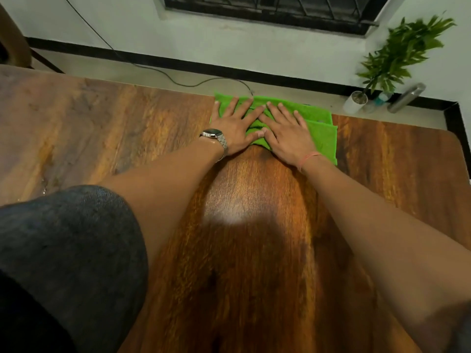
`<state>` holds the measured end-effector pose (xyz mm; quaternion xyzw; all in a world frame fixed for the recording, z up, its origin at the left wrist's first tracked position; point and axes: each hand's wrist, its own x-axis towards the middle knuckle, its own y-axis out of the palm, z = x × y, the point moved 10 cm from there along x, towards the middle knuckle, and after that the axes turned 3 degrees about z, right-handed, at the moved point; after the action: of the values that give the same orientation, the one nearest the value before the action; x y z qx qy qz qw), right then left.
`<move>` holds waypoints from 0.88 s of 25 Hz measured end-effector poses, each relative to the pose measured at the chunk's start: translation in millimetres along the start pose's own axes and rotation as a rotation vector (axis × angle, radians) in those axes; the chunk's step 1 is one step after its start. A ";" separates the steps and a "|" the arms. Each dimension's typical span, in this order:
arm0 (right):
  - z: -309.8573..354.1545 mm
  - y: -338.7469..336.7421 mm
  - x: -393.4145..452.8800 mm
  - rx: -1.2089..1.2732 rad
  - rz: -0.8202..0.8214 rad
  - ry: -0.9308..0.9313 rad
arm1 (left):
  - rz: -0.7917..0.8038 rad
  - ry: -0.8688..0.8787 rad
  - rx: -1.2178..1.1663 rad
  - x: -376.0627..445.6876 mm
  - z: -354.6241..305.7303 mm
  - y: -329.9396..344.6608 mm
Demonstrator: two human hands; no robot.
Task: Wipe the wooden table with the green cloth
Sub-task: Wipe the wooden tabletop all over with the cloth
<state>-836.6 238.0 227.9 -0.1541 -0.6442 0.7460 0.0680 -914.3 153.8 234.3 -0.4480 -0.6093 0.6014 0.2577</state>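
across the whole lower part of the view spreads the wooden table [254, 250], its brown grain glossy, with a pale patch of reflected light near the middle. beyond its far edge runs a pale floor [178, 70] with a black skirting strip [178, 61] at the foot of a white wall [127, 21], and a dark barred window [267, 8] sits at the top. a dark sleeve [68, 250] fills the lower left corner, covering the upper part of the left arm.

at the far edge of the table, right of centre, lies the green cloth [318, 126], folded in layers and flat on the wood, its far side reaching the table's edge. both arms stretch forward to it. the left hand [235, 126] presses on the cloth's left part, palm down, fingers straight and spread. the right hand [288, 133] presses just beside it on the middle of the cloth, also flat with fingers straight; the two thumbs are close together, and neither hand curls round the fabric.

on the floor past the table's right corner stands a leafy plant [397, 54] in a small white pot [355, 101], with a metal bottle [406, 98] lying tilted near it. a thin dark cable [142, 66] trails down the wall and across the floor toward the cloth. a silver watch [214, 137] is on the left wrist, and a thin pink band [308, 159] on the right wrist.
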 end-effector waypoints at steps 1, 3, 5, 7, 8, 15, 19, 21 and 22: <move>-4.7 -1.8 3.2 0.009 -0.014 0.038 | 0.009 -0.028 -0.017 4.4 1.8 -0.5; -10.4 -5.1 5.2 0.024 -0.044 0.108 | 0.021 -0.053 -0.037 7.2 1.9 0.3; -16.9 -5.6 2.8 0.049 -0.053 0.174 | 0.018 -0.045 -0.037 1.4 -2.0 2.8; -29.0 -5.6 -4.3 0.058 -0.058 0.226 | -0.002 -0.008 -0.035 -12.0 -5.8 5.9; -40.0 -6.2 -10.9 0.063 -0.063 0.254 | -0.011 0.019 -0.034 -20.7 -6.5 7.3; -142.9 -7.4 -109.0 0.167 -0.100 0.627 | -0.111 0.050 -0.118 -81.2 17.3 3.6; -91.0 3.6 -113.0 0.198 -0.144 0.725 | -0.230 0.003 -0.226 -119.6 41.4 -12.5; -49.3 6.0 -86.5 0.209 -0.136 0.686 | -0.283 -0.036 -0.275 -142.9 59.9 -17.8; -27.8 7.5 -69.0 0.210 -0.120 0.653 | -0.299 -0.065 -0.301 -154.8 69.9 -18.9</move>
<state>-762.0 242.3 226.9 -0.3386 -0.5161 0.7144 0.3297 -906.3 -11.5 277.2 -0.3664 -0.7600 0.4726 0.2545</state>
